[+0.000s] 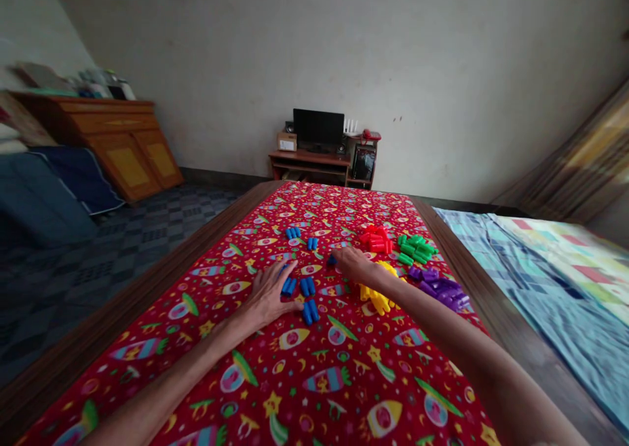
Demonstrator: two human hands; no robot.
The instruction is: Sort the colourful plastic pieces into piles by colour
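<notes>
My left hand (pixel 269 294) rests over the red patterned cloth with its fingers spread, around small blue tube-like plastic pieces (pixel 289 287). Its thumb reaches to another pair of blue pieces (pixel 310 312), and a further blue pair (pixel 307 286) lies just right of the fingers. Farther back are more blue pieces (pixel 293 233) and a small blue set (pixel 312 243). My right hand (pixel 351 262) has its fingers curled down on a blue piece (pixel 331 260), partly hidden by the fingertips. Under my right forearm sits a heap of yellow pieces (pixel 377 299), partly covered.
Red pieces (pixel 376 239), green pieces (pixel 417 249) and purple pieces (pixel 445 292) lie heaped on the right of the cloth (pixel 324 380). A bed (pixel 521 289) stands to the right. Beyond the table is a desk with a monitor (pixel 318 129); a wooden cabinet (pixel 128 145) is at left.
</notes>
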